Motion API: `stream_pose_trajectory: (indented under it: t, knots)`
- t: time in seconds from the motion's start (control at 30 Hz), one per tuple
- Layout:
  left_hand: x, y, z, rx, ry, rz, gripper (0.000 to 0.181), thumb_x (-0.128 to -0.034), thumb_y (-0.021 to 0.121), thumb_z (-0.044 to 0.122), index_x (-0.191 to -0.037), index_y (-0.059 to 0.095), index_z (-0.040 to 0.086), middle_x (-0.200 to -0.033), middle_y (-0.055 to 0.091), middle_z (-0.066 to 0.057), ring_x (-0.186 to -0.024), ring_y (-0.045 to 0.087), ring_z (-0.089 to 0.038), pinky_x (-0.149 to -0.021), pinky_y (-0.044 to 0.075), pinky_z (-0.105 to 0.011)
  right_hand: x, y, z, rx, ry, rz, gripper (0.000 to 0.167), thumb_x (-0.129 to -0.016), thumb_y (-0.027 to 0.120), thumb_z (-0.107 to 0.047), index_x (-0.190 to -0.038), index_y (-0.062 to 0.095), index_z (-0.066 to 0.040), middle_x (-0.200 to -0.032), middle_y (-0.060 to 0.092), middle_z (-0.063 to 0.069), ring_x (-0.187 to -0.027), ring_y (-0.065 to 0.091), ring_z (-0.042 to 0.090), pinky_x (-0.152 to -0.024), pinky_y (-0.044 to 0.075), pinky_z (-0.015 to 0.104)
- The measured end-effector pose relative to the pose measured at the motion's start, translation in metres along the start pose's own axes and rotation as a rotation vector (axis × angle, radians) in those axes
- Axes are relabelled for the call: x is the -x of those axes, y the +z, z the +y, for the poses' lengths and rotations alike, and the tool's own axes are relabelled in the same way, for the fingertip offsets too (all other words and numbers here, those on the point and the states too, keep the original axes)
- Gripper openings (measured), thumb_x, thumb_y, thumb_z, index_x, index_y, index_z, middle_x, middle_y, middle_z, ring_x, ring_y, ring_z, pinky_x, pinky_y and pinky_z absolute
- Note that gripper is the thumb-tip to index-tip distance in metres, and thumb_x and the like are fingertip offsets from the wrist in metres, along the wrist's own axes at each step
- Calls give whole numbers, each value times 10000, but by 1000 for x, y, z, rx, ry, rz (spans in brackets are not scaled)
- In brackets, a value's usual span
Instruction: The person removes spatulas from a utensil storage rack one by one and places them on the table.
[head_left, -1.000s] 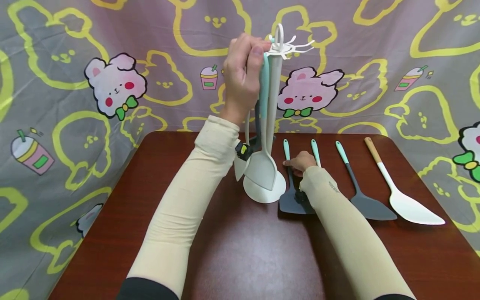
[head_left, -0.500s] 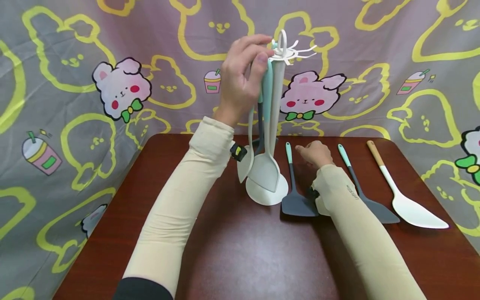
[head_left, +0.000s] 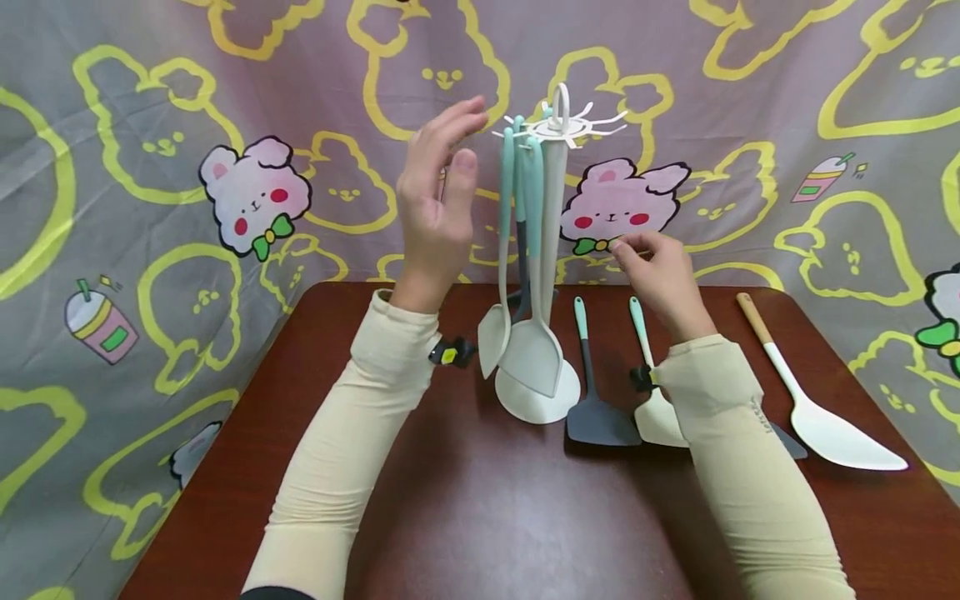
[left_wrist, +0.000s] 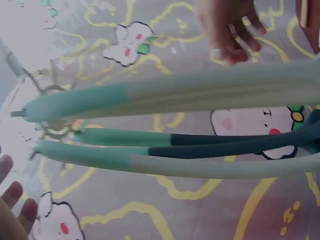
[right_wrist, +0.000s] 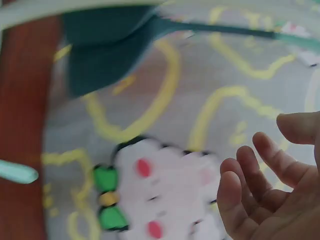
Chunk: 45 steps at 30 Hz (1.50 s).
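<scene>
In the head view a white rack (head_left: 551,242) stands upright, with several mint-handled utensils hanging on its left side, among them a pale turner (head_left: 534,358) and a pale ladle (head_left: 492,337). My left hand (head_left: 438,200) is raised just left of the hanging handles, fingers apart, touching nothing. Right of the rack, above the table, my right hand (head_left: 663,279) is lifted with its fingers loosely bent and holding nothing. The left wrist view shows the mint handles (left_wrist: 80,102) hooked on the rack. Relaxed, empty fingers of the right hand (right_wrist: 280,185) show in the right wrist view.
On the dark red table (head_left: 517,517) lie a grey turner (head_left: 600,423), a pale turner with a mint handle (head_left: 658,421), another grey one (head_left: 789,442) mostly behind my right forearm, and a white spatula with a wooden handle (head_left: 836,429). A patterned curtain hangs behind.
My left hand has come off the rack top and moved left. My right hand has risen from beside the utensils lying on the table. The view has tilted slightly upward.
</scene>
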<state>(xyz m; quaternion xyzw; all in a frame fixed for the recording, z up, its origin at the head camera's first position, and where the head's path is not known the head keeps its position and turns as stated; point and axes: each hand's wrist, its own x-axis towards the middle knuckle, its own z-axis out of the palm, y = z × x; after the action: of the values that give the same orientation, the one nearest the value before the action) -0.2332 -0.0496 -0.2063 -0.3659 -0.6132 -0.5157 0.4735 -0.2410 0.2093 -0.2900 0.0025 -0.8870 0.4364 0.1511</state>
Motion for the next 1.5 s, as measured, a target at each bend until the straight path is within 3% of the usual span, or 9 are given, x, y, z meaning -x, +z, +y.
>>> stream_pose_trajectory:
  t: [0.17,0.3,0.4,0.53,0.7,0.9,1.17,1.33,1.5]
  knots:
    - [14,-17,15,39,-18,27,338,-939,450,108,-1125,672,-66,-1205,672,-222,-1186,596,-245,-973,455,-312,12,-14,-28,-169,-130,100,316,-960,604,-317,-1062,691,-31,-783,597,-138,-688,556,23,-625,470,162]
    - [28,-27,23,76,-7,18,334,-940,444,110,-1074,681,-83,-1145,677,-252,-1159,613,-306,-1025,469,-380,20,-22,-48,-300,-261,211,190,-954,617,-226,-1014,700,-65,-819,612,-154,-728,569,32,-665,459,168]
    - [39,-33,28,51,-3,5,342,-945,448,143,-1049,692,-73,-1117,687,-244,-1140,617,-311,-1006,465,-380,22,-27,-67,-375,-388,302,148,-946,614,-162,-1028,706,-78,-898,628,-133,-804,585,49,-722,460,180]
    - [49,-37,31,10,-14,-4,339,-950,460,168,-1022,707,-52,-1093,702,-216,-1095,626,-278,-921,460,-337,18,-31,-94,-367,-568,389,233,-918,610,-182,-1077,709,-44,-1028,626,-166,-1008,596,67,-862,474,206]
    - [57,-40,33,7,-29,-22,323,-953,464,156,-1007,705,-52,-1083,700,-212,-1078,623,-275,-873,456,-308,7,-32,-116,-241,-690,381,389,-854,612,-294,-1107,701,-13,-1130,653,-117,-1126,559,31,-947,400,226]
    - [62,-41,32,12,-52,-37,324,-966,478,175,-996,702,-57,-1088,694,-205,-1069,625,-266,-820,459,-277,-3,-28,-118,-144,-709,317,345,-849,637,-265,-1072,720,-15,-1141,692,92,-1095,564,10,-906,360,211]
    - [69,-41,29,-4,-93,-44,315,-951,479,171,-1008,699,-47,-1099,695,-201,-1054,626,-243,-812,459,-261,-6,-27,-118,-154,-731,303,350,-859,621,-285,-1038,741,-9,-1107,710,115,-1121,611,135,-976,409,217]
    - [72,-41,28,-17,-104,-50,320,-953,478,185,-1017,697,-40,-1110,697,-192,-1055,626,-259,-806,461,-263,-7,-23,-118,-176,-735,321,351,-903,588,-279,-1034,740,9,-1096,717,138,-1079,613,74,-983,430,229]
    - [75,-42,28,-26,-115,-61,293,-928,482,140,-1018,695,-39,-1115,698,-193,-1057,624,-254,-800,454,-256,-9,-20,-123,-255,-638,324,315,-906,609,-258,-1002,741,11,-1048,718,34,-1018,593,-5,-946,451,206]
